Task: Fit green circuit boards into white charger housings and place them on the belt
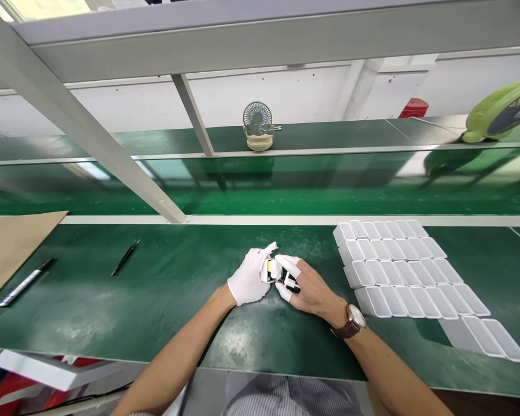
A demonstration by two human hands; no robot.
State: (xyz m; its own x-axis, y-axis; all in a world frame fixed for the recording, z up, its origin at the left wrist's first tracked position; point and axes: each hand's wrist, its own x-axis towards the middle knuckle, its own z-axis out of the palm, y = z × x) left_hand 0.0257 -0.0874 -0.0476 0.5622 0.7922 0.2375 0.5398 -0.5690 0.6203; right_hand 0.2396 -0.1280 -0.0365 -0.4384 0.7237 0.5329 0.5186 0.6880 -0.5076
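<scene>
My left hand (pixel 250 278), in a white glove, is closed around a small white part (pixel 274 270) with a yellow patch on it. Its exact kind does not show. My right hand (pixel 305 283) wears white finger covers and a wristwatch (pixel 354 321). Thumb and forefinger close on the right side of the white part, and a small black-and-white piece (pixel 290 282) sits within the fingers. Whether the two pieces are joined I cannot tell. Both hands meet over the middle of the green table (pixel 238 341).
Rows of white plastic trays (pixel 398 271) stand on the right. A black pen (pixel 125 257), a white marker (pixel 26 283) and brown cardboard (pixel 13 242) lie on the left. Behind are a small fan (pixel 258 124), a green fan (pixel 498 112) and a slanting metal post (pixel 112 156).
</scene>
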